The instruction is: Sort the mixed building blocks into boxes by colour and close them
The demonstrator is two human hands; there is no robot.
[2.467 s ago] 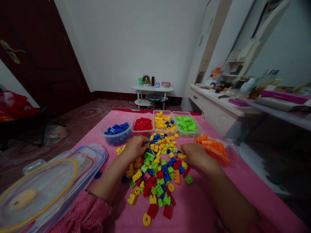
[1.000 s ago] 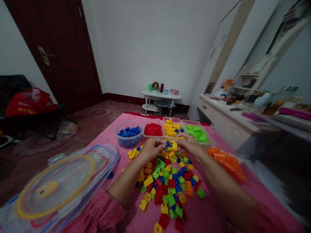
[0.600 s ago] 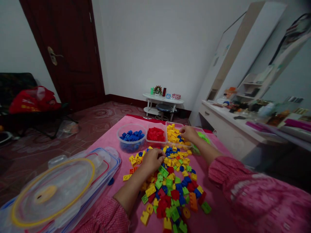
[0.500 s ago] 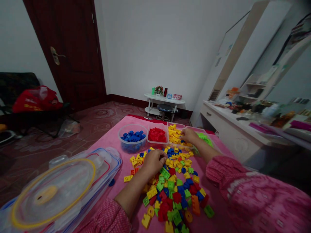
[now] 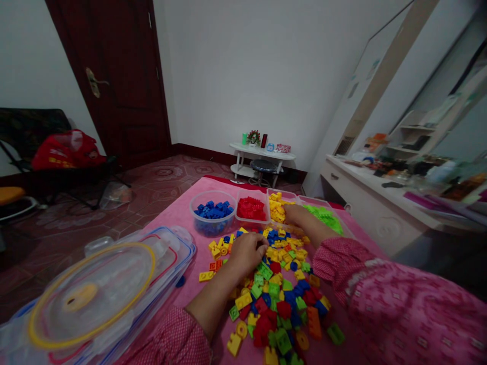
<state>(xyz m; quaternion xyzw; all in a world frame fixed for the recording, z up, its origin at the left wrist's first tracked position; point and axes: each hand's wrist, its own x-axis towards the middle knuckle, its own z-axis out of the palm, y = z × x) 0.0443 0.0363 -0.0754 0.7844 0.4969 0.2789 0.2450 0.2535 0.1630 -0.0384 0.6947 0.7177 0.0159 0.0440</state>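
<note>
My left hand (image 5: pixel 248 252) rests at the far side of a pile of mixed toy building bricks (image 5: pixel 283 306) on the pink cloth. Its fingers are curled down towards the bricks, and whatever they hold is hidden. My right hand (image 5: pixel 296 216) reaches over the clear container of yellow bricks (image 5: pixel 277 205), its fingertips down at the yellow bricks and out of sight. To the left of that stand a container of red bricks (image 5: pixel 251 208) and a round tub of blue bricks (image 5: pixel 213 210). Beyond my right wrist is a container of green bricks (image 5: pixel 323 218).
Clear plastic lids (image 5: pixel 110 289) with coloured rims lie stacked at the table's left. A white dressing table (image 5: pixel 353 190) crowded with small items stands on the right. Further off are a low white table (image 5: pixel 262 151), a dark stool (image 5: pixel 263 166) and a chair with a red bag (image 5: pixel 72 149).
The view has shifted slightly, moving the scene right. My right hand stays at the yellow container, its fingers now less visible. My left hand keeps its place at the pile.
</note>
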